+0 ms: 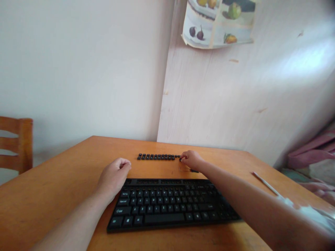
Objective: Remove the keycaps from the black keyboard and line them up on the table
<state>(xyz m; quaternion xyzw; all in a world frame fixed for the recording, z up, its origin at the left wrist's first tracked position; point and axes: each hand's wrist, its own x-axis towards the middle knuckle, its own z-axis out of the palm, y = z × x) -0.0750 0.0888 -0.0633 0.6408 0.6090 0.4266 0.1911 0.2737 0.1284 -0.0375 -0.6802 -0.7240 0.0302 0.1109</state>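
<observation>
A black computer keyboard (164, 209) lies on the near part of the wooden table (60, 177), its far rows of sockets bare of caps. Beyond it, two rows of black keycaps (156, 157) run left to right. The right hand (192, 160) reaches over the keyboard's right part, thumb and fingers pinched together on a small keycap (180, 159) at the right end of the near row. The left hand (115, 176) is curled by the keyboard's far left corner, well apart from the right; I cannot tell whether its fingertips meet or hold anything.
</observation>
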